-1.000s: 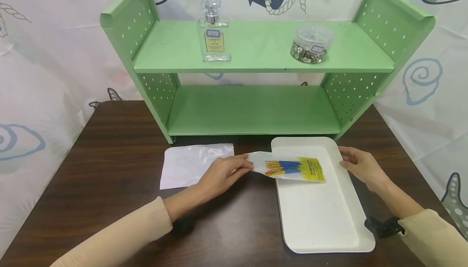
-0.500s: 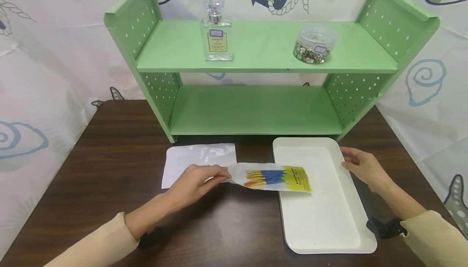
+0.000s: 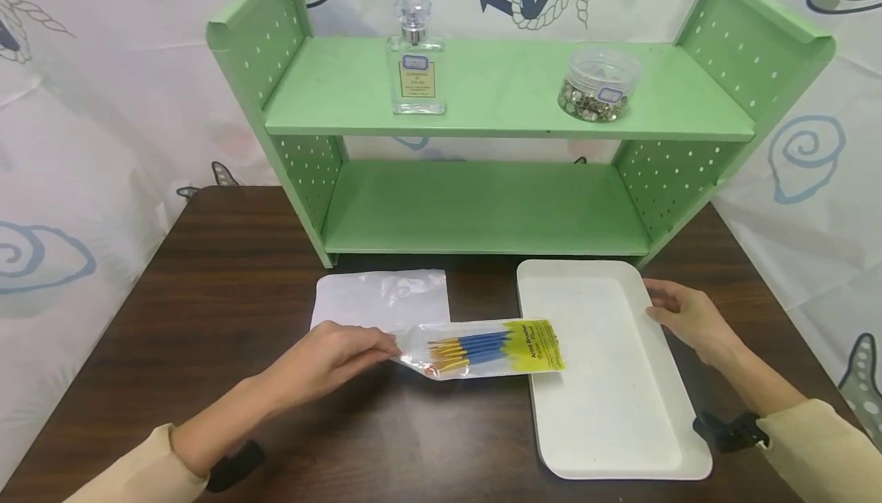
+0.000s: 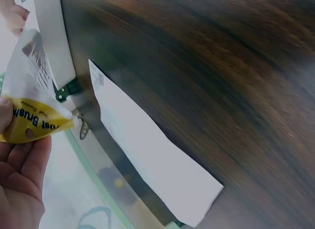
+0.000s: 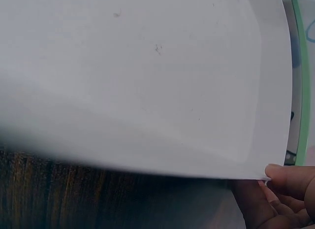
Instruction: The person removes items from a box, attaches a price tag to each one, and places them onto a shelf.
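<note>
My left hand (image 3: 344,354) pinches one end of a clear packet of paintbrushes (image 3: 475,348), with blue handles and a yellow label. The packet slants over the dark table, its labelled end overlapping the left edge of a white tray (image 3: 620,411). In the left wrist view, thumb and fingers grip the packet (image 4: 37,115) at a yellow part. My right hand (image 3: 689,319) holds the tray's right rim near the far corner. Seen from the right wrist, the thumb (image 5: 290,179) lies at the tray rim and the other fingers are partly under it.
A flat white sheet-like packet (image 3: 382,296) lies behind my left hand. Beyond stands a green two-level shelf (image 3: 482,216), bearing a glass perfume bottle (image 3: 418,78) and a clear round jar (image 3: 599,86) of small shiny pieces. A patterned cloth (image 3: 124,89) hangs behind.
My left hand has drawn the paintbrush packet left and toward me, from over the tray until only its labelled end overlaps it. The right hand stays at the tray rim.
</note>
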The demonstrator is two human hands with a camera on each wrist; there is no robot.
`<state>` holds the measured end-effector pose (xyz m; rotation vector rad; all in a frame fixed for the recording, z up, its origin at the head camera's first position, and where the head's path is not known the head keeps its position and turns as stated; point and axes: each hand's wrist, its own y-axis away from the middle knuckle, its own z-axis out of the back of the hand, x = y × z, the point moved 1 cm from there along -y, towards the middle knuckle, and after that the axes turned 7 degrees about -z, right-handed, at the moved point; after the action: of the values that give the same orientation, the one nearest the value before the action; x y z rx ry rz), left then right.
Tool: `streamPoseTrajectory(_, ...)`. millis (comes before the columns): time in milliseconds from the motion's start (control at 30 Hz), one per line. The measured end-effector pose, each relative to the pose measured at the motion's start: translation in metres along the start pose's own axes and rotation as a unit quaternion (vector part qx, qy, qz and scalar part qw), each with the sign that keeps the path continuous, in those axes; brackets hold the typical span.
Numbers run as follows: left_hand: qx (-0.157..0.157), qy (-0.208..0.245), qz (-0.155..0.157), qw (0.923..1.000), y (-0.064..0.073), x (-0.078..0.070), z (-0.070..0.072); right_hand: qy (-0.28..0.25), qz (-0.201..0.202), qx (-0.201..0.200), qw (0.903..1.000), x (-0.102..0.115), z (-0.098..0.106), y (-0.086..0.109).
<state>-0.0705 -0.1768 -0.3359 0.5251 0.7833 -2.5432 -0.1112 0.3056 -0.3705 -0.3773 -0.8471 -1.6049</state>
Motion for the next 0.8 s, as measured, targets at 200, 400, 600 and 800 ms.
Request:
streamPoseTrajectory(200, 0.039, 0.028, 0.011, 0.9988, 0.013, 0.004, 0.006, 0.003, -0.001, 0.002, 1.0000, 0.000, 0.001, 0.000)
streamPoseTrajectory(400, 0.055, 0.053, 0.024, 0.9968, 0.023, 0.006, 0.008, 0.006, -0.007, 0.004, 0.9999, 0.000, 0.001, 0.000)
streamPoseTrajectory(600, 0.074, 0.064, 0.041, 0.9944, 0.028, 0.007, 0.008, 0.004, -0.007, 0.011, 0.9999, 0.000, 0.001, 0.000)
streamPoseTrajectory(800, 0.096, 0.064, 0.037, 0.9926, 0.032, 0.008, 0.009, 0.003, -0.008, 0.010, 0.9999, 0.001, 0.001, 0.000)
